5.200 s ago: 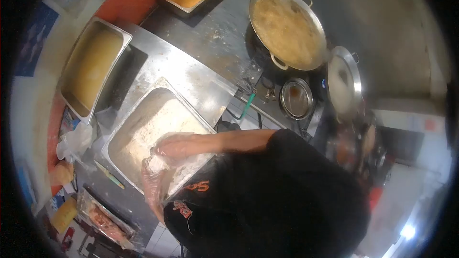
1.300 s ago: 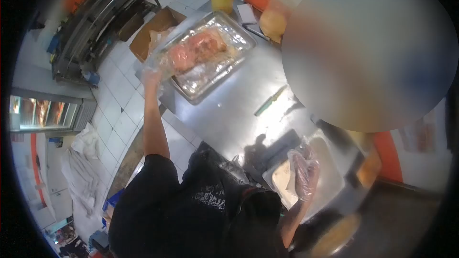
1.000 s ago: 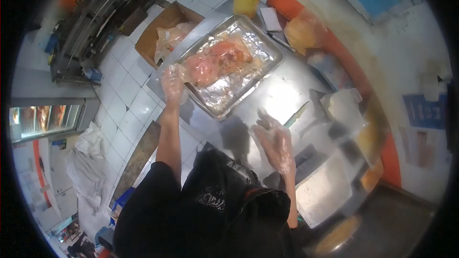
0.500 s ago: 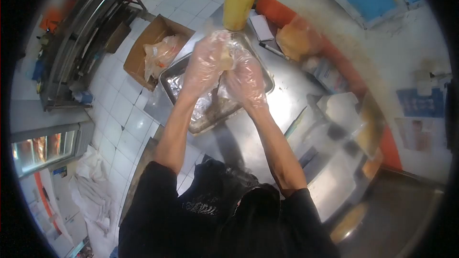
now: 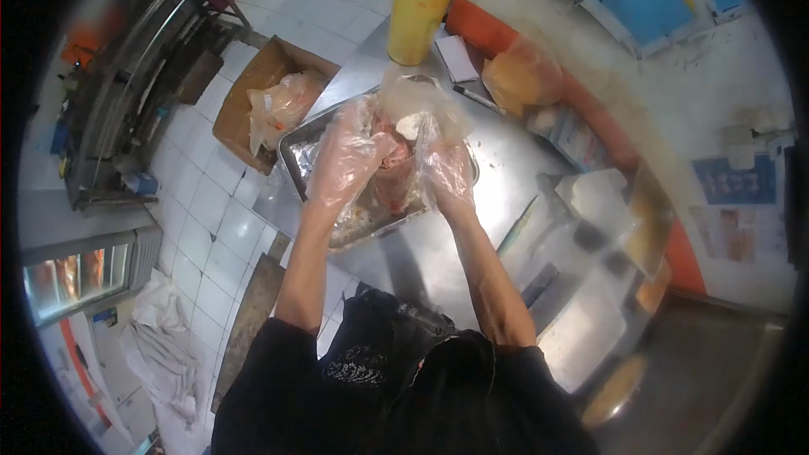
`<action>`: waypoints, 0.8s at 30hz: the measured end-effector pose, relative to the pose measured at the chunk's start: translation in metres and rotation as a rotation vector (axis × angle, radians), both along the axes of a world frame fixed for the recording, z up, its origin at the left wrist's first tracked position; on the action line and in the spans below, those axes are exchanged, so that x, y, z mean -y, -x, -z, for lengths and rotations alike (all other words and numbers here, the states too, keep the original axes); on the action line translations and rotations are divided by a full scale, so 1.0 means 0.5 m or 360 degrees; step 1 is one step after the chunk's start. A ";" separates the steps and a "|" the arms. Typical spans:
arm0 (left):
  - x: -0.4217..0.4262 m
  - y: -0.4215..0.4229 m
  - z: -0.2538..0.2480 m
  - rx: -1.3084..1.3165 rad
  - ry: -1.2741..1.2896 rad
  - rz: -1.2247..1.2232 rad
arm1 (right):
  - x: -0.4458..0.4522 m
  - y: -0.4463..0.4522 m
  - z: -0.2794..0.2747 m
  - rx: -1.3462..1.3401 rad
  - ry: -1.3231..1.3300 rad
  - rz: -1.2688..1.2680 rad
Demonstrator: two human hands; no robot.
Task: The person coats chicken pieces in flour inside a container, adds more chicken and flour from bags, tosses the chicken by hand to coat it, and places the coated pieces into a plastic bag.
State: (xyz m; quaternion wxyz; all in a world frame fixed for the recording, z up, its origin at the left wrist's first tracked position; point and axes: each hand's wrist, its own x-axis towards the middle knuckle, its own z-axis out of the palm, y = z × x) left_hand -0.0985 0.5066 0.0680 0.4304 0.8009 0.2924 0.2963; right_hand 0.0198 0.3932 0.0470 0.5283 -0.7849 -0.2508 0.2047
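Note:
Both of my hands wear clear, loose plastic gloves and are close together above a rectangular metal tray (image 5: 291, 164). My left hand (image 5: 347, 158) is closed on a piece of raw meat (image 5: 393, 187), reddish with a hanging lower part. On the other side, my right hand (image 5: 447, 170) is closed at the meat's right edge, beside a whitish lump (image 5: 409, 126). Behind the fingers spreads a translucent plastic sheet or bag (image 5: 438, 109); how it joins the meat is unclear. Crumpled shiny film lies inside the tray, partly hidden by my hands.
A tall yellow roll (image 5: 419, 13) stands behind the tray. A cardboard box (image 5: 232, 122) holding a plastic bag is on the left. A white pad (image 5: 456, 59), a green-handled knife (image 5: 517, 226) and a white plastic container (image 5: 598, 202) lie on the steel table (image 5: 497, 173).
My hands have moved slightly apart and lower. The reddish meat between them now shows, and the plastic sheet has spread out behind. The camera view has shifted a little.

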 end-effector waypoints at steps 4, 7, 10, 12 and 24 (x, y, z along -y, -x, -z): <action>-0.038 -0.031 0.017 -0.0369 -0.0169 0.0023 | 0.015 0.025 0.009 -0.0026 0.0165 -0.0172; -0.085 -0.035 0.068 -0.0429 -0.0273 0.0054 | 0.028 0.032 0.017 0.0124 0.0451 -0.0418; -0.112 -0.042 0.115 -0.0244 0.0024 0.0118 | 0.035 0.046 0.083 0.0071 0.0510 -0.0421; -0.113 -0.045 0.133 -0.0216 0.0199 0.0129 | 0.048 0.050 0.102 0.0291 0.0578 -0.0537; -0.075 -0.062 0.241 0.0262 0.1347 0.0208 | 0.080 0.055 0.038 -0.1596 -0.0647 0.0216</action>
